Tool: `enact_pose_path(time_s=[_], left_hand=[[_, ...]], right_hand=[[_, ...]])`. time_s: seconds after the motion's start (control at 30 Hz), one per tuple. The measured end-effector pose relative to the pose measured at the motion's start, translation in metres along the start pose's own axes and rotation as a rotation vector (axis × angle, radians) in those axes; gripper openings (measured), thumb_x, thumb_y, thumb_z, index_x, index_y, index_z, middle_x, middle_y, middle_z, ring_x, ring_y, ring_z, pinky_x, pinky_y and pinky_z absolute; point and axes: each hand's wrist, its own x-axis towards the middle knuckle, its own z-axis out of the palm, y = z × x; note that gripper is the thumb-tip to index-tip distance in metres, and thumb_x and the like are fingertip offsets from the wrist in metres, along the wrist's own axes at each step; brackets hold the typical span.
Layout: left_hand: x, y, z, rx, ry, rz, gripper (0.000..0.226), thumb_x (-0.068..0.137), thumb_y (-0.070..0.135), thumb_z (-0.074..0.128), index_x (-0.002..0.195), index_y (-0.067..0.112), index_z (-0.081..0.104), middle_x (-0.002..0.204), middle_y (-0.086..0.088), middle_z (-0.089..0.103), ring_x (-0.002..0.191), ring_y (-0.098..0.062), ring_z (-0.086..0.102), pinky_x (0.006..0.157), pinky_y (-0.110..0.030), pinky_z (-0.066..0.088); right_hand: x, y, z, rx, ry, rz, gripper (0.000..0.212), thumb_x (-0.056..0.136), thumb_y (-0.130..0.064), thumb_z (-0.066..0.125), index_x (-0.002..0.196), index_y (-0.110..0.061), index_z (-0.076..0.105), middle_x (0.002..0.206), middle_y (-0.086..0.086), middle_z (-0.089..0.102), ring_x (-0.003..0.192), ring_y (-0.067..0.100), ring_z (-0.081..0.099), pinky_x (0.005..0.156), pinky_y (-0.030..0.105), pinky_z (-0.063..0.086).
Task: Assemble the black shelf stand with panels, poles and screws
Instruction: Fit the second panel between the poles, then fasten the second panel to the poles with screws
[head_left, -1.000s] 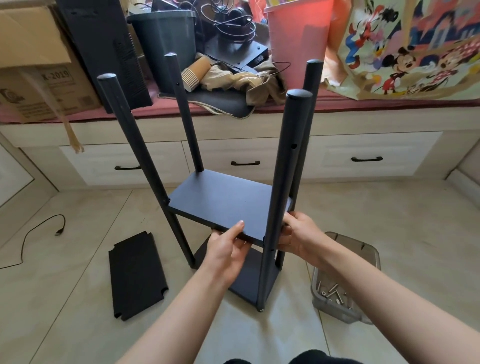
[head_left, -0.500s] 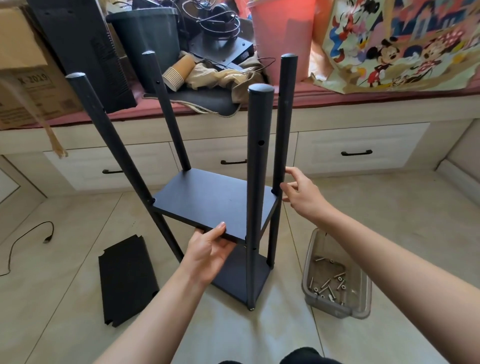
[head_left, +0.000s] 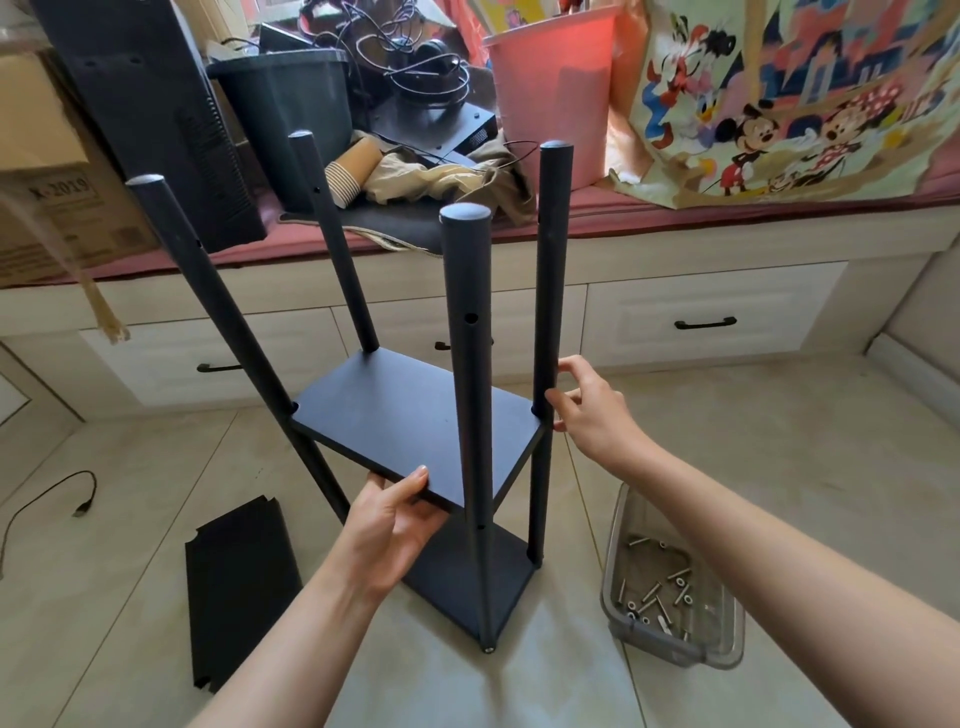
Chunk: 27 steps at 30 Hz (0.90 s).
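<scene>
Now the left hand (head_left: 395, 525) grips the near edge of the flat black middle panel (head_left: 415, 426), thumb on top, level between four round black poles on the tiled floor. The right hand (head_left: 587, 405), fingers loosely curled, touches the far right pole (head_left: 550, 291). No screw visible there; let go and the panel may drop.

Pink bucket (head_left: 550, 93), dark bin (head_left: 283, 114), cardboard box (head_left: 47, 208) and cartoon-print bag (head_left: 789, 98) on the bench.
</scene>
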Motion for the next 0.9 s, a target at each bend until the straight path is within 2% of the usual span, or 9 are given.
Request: enact_pose_path(time_s=[0.1, 0.27, 0.4, 0.53, 0.63, 0.8, 0.9], left_hand=[[0.0, 0.001, 0.001, 0.018, -0.004, -0.004, 0.043, 0.099, -0.003, 0.046, 0.142, 0.004, 0.048, 0.115, -0.014, 0.072, 0.102, -0.034, 0.073, 0.085, -0.052, 0.059], [0.001, 0.004, 0.001, 0.026, 0.021, -0.018, 0.046, 0.099, -0.002, 0.047, 0.144, 0.005, 0.046, 0.124, -0.017, 0.068, 0.109, -0.037, 0.069, 0.084, -0.053, 0.06], [0.002, 0.002, 0.002, 0.014, 0.015, -0.016, 0.046, 0.099, -0.002, 0.047, 0.144, 0.006, 0.046, 0.129, -0.017, 0.066, 0.111, -0.036, 0.069, 0.084, -0.051, 0.06], [0.003, 0.002, 0.004, 0.008, 0.012, -0.007, 0.043, 0.1, -0.001, 0.044, 0.142, 0.006, 0.047, 0.123, -0.016, 0.069, 0.108, -0.034, 0.07, 0.075, -0.047, 0.062], [0.005, 0.002, 0.004, 0.016, 0.001, -0.01, 0.042, 0.101, 0.0, 0.043, 0.141, 0.007, 0.048, 0.125, -0.016, 0.068, 0.113, -0.034, 0.067, 0.073, -0.045, 0.062], [0.006, 0.001, 0.002, 0.03, -0.024, -0.033, 0.047, 0.1, 0.004, 0.043, 0.147, 0.005, 0.045, 0.142, -0.018, 0.058, 0.125, -0.034, 0.061, 0.084, -0.045, 0.061], [0.006, 0.0, 0.002, 0.022, -0.018, -0.031, 0.056, 0.093, 0.006, 0.05, 0.148, 0.006, 0.044, 0.144, -0.017, 0.056, 0.128, -0.033, 0.058, 0.089, -0.045, 0.059]], right_hand=[[-0.002, -0.001, -0.001, 0.005, -0.012, 0.03, 0.018, 0.1, -0.029, 0.054, 0.117, -0.033, 0.053, 0.105, -0.001, 0.068, 0.106, 0.022, 0.063, 0.094, 0.047, 0.053], [-0.013, 0.011, -0.008, -0.063, -0.027, 0.09, 0.046, 0.096, -0.032, 0.061, 0.139, -0.02, 0.049, 0.12, -0.003, 0.062, 0.119, 0.019, 0.056, 0.097, 0.045, 0.052], [-0.03, 0.052, -0.022, -0.147, -0.087, 0.187, 0.038, 0.096, -0.026, 0.062, 0.132, -0.013, 0.056, 0.118, 0.004, 0.065, 0.111, 0.02, 0.062, 0.098, 0.041, 0.053], [-0.052, 0.108, -0.023, -0.321, -0.192, 0.298, 0.03, 0.096, -0.026, 0.062, 0.122, -0.011, 0.066, 0.12, 0.006, 0.067, 0.117, 0.023, 0.06, 0.102, 0.034, 0.046], [-0.068, 0.148, -0.011, -0.373, -0.269, 0.393, 0.028, 0.098, -0.029, 0.058, 0.117, -0.012, 0.068, 0.117, 0.007, 0.069, 0.114, 0.023, 0.061, 0.095, 0.031, 0.047], [-0.09, 0.181, 0.017, -0.377, -0.425, 0.458, 0.033, 0.099, -0.039, 0.054, 0.107, -0.012, 0.07, 0.106, 0.007, 0.071, 0.098, 0.02, 0.063, 0.079, 0.028, 0.044], [-0.1, 0.192, 0.031, -0.415, -0.425, 0.48, 0.037, 0.095, -0.042, 0.057, 0.111, -0.01, 0.066, 0.11, 0.009, 0.068, 0.102, 0.025, 0.062, 0.08, 0.03, 0.045]])
